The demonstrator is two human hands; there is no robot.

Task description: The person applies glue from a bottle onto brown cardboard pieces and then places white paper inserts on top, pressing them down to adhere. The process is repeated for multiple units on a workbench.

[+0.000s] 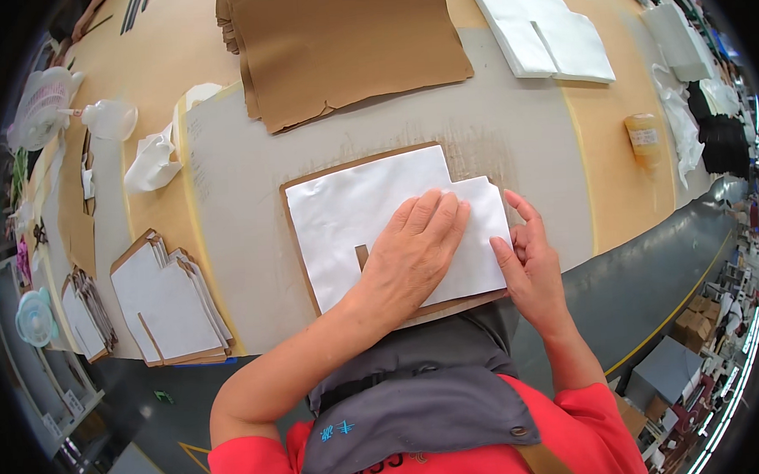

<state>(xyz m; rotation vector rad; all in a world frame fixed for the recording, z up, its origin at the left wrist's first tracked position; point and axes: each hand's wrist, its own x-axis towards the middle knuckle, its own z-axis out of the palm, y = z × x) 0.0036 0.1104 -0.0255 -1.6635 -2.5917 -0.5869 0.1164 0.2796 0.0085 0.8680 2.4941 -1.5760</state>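
A white sheet (361, 212) cut to a stepped shape lies on a brown cardboard piece (290, 209) of the same outline, on the grey mat (519, 138) in front of me. My left hand (414, 252) lies flat on the white sheet, fingers spread and pressing down near its middle. My right hand (529, 260) rests at the sheet's right edge, with fingertips touching that edge. Neither hand grips anything.
A stack of brown cardboard pieces (346, 44) lies at the back, with white sheets (544, 35) to its right. Finished white-on-brown pieces (171, 301) are stacked at the left. A yellowish bottle (644, 136) stands at the right; small fans (39, 104) sit far left.
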